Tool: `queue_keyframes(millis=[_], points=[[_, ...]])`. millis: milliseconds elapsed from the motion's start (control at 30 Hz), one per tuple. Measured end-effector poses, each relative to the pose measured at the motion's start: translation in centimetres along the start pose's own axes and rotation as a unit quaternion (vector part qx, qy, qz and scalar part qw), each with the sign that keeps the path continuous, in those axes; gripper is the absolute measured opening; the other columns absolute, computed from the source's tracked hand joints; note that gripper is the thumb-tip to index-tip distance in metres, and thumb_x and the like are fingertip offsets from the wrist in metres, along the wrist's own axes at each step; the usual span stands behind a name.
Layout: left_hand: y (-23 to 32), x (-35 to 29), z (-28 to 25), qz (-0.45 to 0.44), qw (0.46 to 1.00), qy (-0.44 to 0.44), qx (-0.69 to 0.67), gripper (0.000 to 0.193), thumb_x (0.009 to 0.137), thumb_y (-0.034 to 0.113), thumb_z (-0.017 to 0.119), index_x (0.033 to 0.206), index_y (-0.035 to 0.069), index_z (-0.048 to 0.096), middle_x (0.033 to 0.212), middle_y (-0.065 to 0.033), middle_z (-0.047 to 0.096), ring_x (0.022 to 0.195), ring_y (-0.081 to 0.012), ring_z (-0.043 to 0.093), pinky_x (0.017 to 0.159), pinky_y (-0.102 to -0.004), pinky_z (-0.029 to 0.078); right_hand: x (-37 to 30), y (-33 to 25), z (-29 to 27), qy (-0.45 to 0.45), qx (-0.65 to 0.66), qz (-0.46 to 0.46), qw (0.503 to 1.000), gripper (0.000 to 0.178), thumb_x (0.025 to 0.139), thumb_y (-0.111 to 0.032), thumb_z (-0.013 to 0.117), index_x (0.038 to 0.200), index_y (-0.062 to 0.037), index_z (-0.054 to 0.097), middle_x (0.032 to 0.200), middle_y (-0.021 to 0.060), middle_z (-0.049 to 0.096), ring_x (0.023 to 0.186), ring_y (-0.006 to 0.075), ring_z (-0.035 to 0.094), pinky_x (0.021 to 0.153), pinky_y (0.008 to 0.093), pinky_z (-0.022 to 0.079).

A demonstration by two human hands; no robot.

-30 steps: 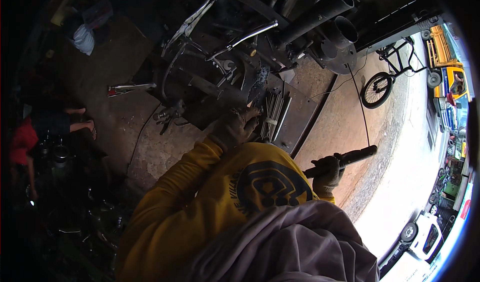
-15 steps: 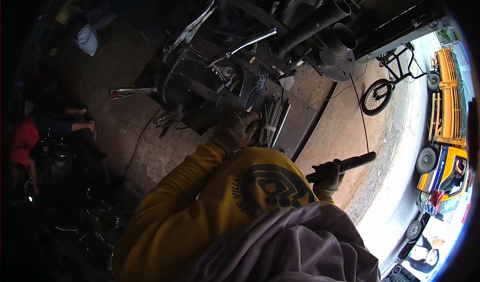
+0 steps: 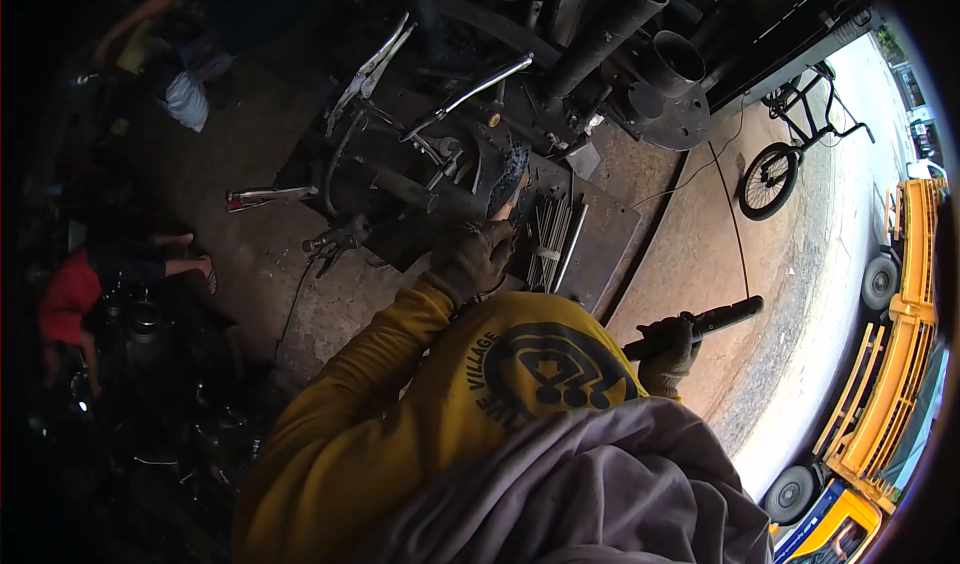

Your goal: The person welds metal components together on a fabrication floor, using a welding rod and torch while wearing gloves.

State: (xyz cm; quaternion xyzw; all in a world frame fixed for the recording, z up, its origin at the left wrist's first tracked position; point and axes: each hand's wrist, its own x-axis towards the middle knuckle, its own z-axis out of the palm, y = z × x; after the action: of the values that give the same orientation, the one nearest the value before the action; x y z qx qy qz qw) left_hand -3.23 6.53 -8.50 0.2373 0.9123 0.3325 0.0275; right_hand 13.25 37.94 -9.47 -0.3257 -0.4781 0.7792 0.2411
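My right hand (image 3: 668,352), gloved, is closed around a black welding electrode holder (image 3: 728,314). A long thin welding rod (image 3: 735,226) extends from the holder's end toward the round flange. Over the near edge of the metal worktable (image 3: 610,226), my gloved left hand (image 3: 474,260) has its fingers curled. A narrow tan handle-like piece (image 3: 509,205) sticks out beyond its fingertips, toward a dark bluish, rough patch; its lower end is hidden. Beside that hand lies a tied bundle of thin rods (image 3: 547,234). Locking pliers (image 3: 372,72) grip a curved metal frame (image 3: 338,154) on the table.
Thick steel pipes (image 3: 612,39) and a round flange (image 3: 682,122) stand at the far right. More locking pliers (image 3: 270,197) jut out on the left. A person in red (image 3: 70,299) is low at the left. A bicycle (image 3: 770,179) and an orange truck (image 3: 900,314) are outside, right.
The tan piece now shows beyond my left fingertips, and those fingers are more curled. My right hand keeps the holder. The truck appears lower in view, and the scene has shifted slightly.
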Motion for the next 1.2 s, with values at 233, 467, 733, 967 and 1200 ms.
queue_keyframes(millis=[233, 467, 733, 967, 1200], points=[[2.1, 2.2, -1.6, -0.02, 0.992, 0.023, -0.126, 0.019, 0.089, 0.017, 0.066, 0.105, 0.006, 0.067, 0.089, -0.0139, 0.071, 0.076, -0.0313, 0.07, 0.067, -0.0382, 0.056, 0.4, 0.1, 0.2, -0.001, 0.004, 0.001, 1.0, 0.03, 0.094, -0.023, 0.061, 0.114, -0.0044, 0.049, 0.076, 0.0067, 0.058, 0.063, 0.0197, 0.061, 0.06, 0.0415, 0.06], [3.4, 18.9, -11.6, 0.029, 0.958, 0.276, 0.078, 0.027, 0.095, 0.028, 0.059, 0.114, 0.011, 0.067, 0.103, -0.0122, 0.072, 0.089, -0.0313, 0.07, 0.077, -0.0383, 0.056, 0.6, 0.3, -1.0, 0.0, 0.014, -0.002, 1.0, 0.026, 0.093, -0.022, 0.062, 0.11, -0.0057, 0.051, 0.077, 0.0069, 0.059, 0.063, 0.0203, 0.062, 0.059, 0.038, 0.059], [-11.8, 26.1, -11.4, -0.098, 0.877, -0.234, 0.408, 0.033, 0.093, 0.023, 0.053, 0.123, 0.015, 0.065, 0.129, -0.017, 0.061, 0.12, -0.0362, 0.058, 0.103, -0.0434, 0.045, -0.5, 0.8, -1.9, 0.03, -0.001, -0.012, 0.999, 0.035, 0.094, -0.022, 0.061, 0.119, -0.0019, 0.046, 0.077, 0.0085, 0.059, 0.065, 0.0201, 0.063, 0.06, 0.0381, 0.06], [-15.1, 28.4, -8.3, -0.105, 0.844, -0.324, 0.414, 0.038, 0.091, 0.031, 0.06, 0.123, 0.011, 0.064, 0.129, -0.0226, 0.06, 0.124, -0.0292, 0.056, 0.107, -0.0402, 0.041, -1.6, 1.2, -3.3, 0.072, 0.012, -0.011, 0.997, 0.04, 0.095, -0.022, 0.059, 0.125, -0.0016, 0.041, 0.078, 0.01, 0.06, 0.065, 0.0222, 0.063, 0.061, 0.0418, 0.061], [-14.0, 28.0, -8.5, -0.076, 0.865, -0.278, 0.411, 0.034, 0.092, 0.017, 0.055, 0.124, 0.01, 0.062, 0.127, -0.0188, 0.062, 0.12, -0.0367, 0.058, 0.102, -0.0446, 0.045, -1.1, 1.3, -2.9, 0.058, -0.009, -0.018, 0.998, 0.043, 0.094, -0.023, 0.059, 0.126, -0.0006, 0.041, 0.08, 0.0108, 0.06, 0.066, 0.0223, 0.063, 0.062, 0.0417, 0.061]])
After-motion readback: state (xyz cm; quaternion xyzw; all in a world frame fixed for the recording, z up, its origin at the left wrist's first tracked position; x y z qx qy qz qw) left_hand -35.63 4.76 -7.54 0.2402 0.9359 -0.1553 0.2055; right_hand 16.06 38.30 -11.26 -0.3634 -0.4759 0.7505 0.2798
